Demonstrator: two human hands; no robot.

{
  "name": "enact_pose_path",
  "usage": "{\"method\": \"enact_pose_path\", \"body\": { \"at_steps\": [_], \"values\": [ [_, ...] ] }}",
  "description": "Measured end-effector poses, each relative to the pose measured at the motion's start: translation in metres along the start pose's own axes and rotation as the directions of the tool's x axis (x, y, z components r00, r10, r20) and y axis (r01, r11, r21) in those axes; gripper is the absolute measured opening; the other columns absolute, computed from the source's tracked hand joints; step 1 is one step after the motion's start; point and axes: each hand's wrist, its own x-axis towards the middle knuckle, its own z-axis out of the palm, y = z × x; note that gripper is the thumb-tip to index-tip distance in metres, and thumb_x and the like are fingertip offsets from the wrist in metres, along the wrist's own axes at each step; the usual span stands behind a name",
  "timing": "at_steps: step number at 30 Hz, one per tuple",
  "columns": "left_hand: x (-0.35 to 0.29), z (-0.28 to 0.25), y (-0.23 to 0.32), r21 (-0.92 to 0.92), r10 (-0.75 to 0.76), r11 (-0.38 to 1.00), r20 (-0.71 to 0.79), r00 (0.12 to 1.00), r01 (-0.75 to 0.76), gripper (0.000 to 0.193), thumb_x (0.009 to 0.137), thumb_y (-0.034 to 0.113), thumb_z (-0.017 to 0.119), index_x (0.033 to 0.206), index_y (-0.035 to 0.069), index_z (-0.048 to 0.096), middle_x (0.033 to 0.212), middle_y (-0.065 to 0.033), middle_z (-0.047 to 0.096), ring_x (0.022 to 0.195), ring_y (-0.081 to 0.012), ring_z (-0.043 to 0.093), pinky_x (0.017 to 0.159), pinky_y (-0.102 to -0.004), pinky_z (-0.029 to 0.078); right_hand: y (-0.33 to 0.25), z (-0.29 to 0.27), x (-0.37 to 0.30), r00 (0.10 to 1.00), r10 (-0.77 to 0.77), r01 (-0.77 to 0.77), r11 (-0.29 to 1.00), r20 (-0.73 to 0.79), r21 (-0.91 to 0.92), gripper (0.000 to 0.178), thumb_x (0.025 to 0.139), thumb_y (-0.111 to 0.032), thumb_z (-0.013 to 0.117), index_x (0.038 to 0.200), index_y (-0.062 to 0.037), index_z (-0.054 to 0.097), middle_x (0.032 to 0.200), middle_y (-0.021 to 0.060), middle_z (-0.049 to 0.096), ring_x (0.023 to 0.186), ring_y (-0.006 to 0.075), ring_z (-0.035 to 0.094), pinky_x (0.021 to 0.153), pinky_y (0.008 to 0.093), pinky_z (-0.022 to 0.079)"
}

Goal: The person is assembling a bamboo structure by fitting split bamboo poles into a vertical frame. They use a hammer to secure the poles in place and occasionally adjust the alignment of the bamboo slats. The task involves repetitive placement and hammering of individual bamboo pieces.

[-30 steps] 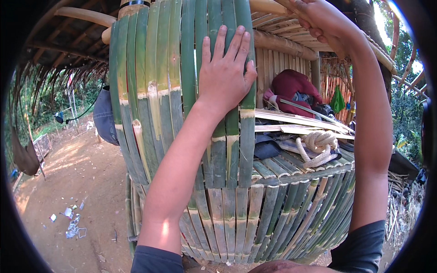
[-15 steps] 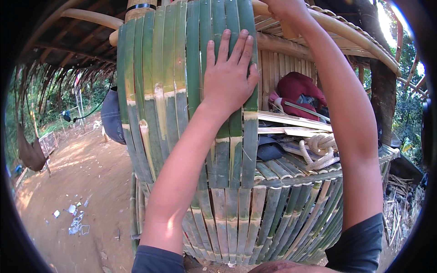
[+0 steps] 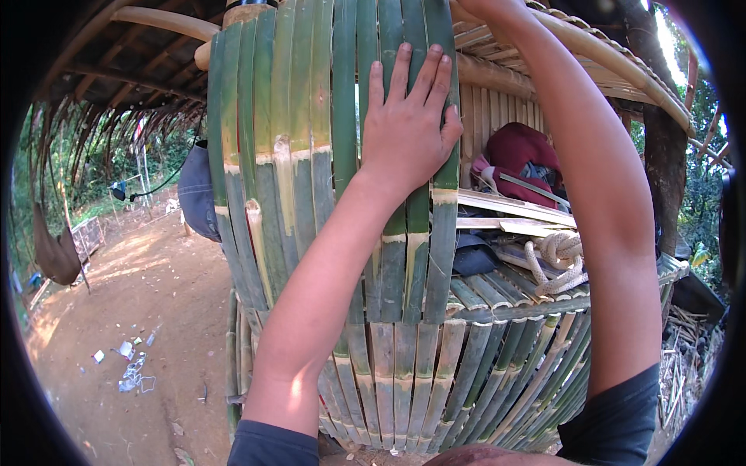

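Observation:
A panel of upright split bamboo slats (image 3: 295,101), green above and greyer below the pale joints, stands in front of me. My left hand (image 3: 406,128) lies flat on its upper right part, palm against the slats and fingers apart, pointing up. Raised high, my right hand (image 3: 491,8) is near the panel's top right corner, beside a bamboo pole. The picture's top edge cuts that hand off, so its fingers and anything in them are hidden.
Right of the panel, a bamboo platform (image 3: 505,289) carries thick rope (image 3: 561,260), pale split strips (image 3: 517,208) and a dark red cloth bundle (image 3: 522,155). Lower slats (image 3: 474,373) wall the front. Bits of litter (image 3: 132,369) lie on bare earth at left. A grey-blue cloth (image 3: 200,190) hangs behind the panel.
The view has shifted slightly, so the panel and both arms appear a little farther right. My left hand stays flat on the slats, and my right hand stays raised at the top.

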Motion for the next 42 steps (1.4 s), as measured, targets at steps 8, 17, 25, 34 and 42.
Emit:
{"method": "enact_pose_path", "body": {
  "at_steps": [8,17,25,34,42],
  "values": [
    [0.008,0.004,0.01,-0.052,-0.002,0.999,-0.058,0.998,-0.001,0.058,0.098,0.03,0.053,0.152,0.007,0.05,0.159,-0.0096,0.047,0.147,-0.0388,0.042,0.119,-0.0619,0.03,0.001,-0.014,-0.006,1.0,0.004,-0.004,1.0,-0.021,-0.007,0.024,0.083,-0.029,0.085,0.09,-0.0067,0.081,0.087,0.0174,0.077,0.083,0.0304,0.075,0.077,0.0437,0.058],
    [0.006,0.005,0.009,-0.026,-0.009,1.0,-0.034,0.999,0.008,0.058,0.099,0.03,0.052,0.152,0.008,0.049,0.161,-0.0083,0.046,0.148,-0.0383,0.04,0.12,-0.0614,0.03,0.016,0.001,-0.009,0.974,-0.191,0.167,0.968,-0.118,-0.188,0.035,0.087,-0.041,0.079,0.091,-0.0067,0.081,0.082,0.0214,0.074,0.08,0.0388,0.074,0.075,0.0494,0.057],
    [0.008,0.002,0.01,-0.023,-0.023,0.999,-0.022,0.999,0.023,0.059,0.099,0.031,0.051,0.154,0.008,0.047,0.161,-0.0099,0.045,0.149,-0.0373,0.038,0.121,-0.0611,0.028,0.013,0.001,-0.013,0.982,-0.122,0.104,0.986,-0.146,-0.127,0.038,0.087,-0.04,0.078,0.09,-0.0023,0.08,0.08,0.0234,0.074,0.08,0.0392,0.074,0.074,0.0506,0.057],
    [0.007,0.008,0.01,-0.041,-0.024,0.999,-0.03,0.999,0.023,0.061,0.096,0.033,0.054,0.152,0.008,0.05,0.16,-0.0107,0.045,0.152,-0.0346,0.034,0.124,-0.0608,0.022,0.012,-0.035,-0.055,0.963,-0.205,0.256,0.901,-0.177,0.351,0.041,0.101,-0.036,0.065,0.113,0.003,0.068,0.095,0.0277,0.073,0.093,0.0436,0.071,0.078,0.0502,0.053],
    [0.006,0.005,0.013,-0.012,-0.035,0.999,0.023,0.999,0.035,0.06,0.101,0.033,0.05,0.157,0.01,0.044,0.164,-0.0087,0.041,0.152,-0.0346,0.034,0.123,-0.0597,0.024,0.034,-0.048,-0.137,0.977,-0.188,0.193,0.98,-0.095,0.043,0.025,0.108,-0.024,0.054,0.11,-0.0001,0.05,0.083,0.0343,0.066,0.084,0.0574,0.062,0.068,0.0611,0.048]
  ]
}}
